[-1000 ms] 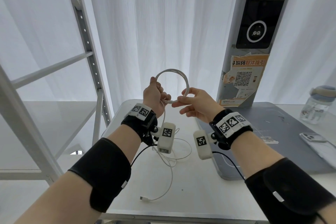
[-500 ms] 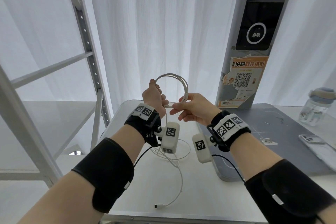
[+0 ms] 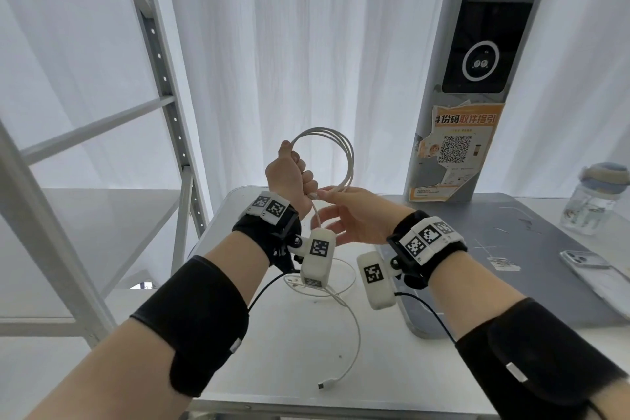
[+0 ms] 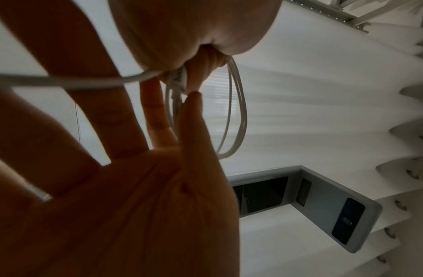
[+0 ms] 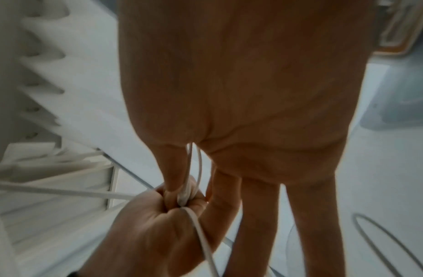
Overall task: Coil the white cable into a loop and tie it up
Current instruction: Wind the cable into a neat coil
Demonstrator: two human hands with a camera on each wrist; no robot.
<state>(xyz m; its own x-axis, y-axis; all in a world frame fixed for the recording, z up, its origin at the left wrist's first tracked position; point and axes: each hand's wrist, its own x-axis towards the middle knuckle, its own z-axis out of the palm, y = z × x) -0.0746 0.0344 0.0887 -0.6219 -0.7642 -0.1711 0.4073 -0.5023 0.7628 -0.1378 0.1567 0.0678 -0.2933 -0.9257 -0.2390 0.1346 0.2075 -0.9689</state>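
Above the table (image 3: 259,344), the left hand (image 3: 289,177) clenches the coiled cable (image 3: 347,160), keeping the turns stacked. The right hand (image 3: 354,218), thumb and forefinger pinching the coil's base, other fingers spread, steadies it, likely for the next wrap; the loose tail (image 3: 354,334) trails to the tabletop.

We find open air above the bench (image 3: 279,368) between both forearms. Loose cable (image 3: 354,327) lies across its middle. A shelf frame (image 3: 163,78) bounds the left; a grey pillar (image 3: 443,153), bottle (image 3: 593,204) and phone (image 3: 586,264) crowd the right.
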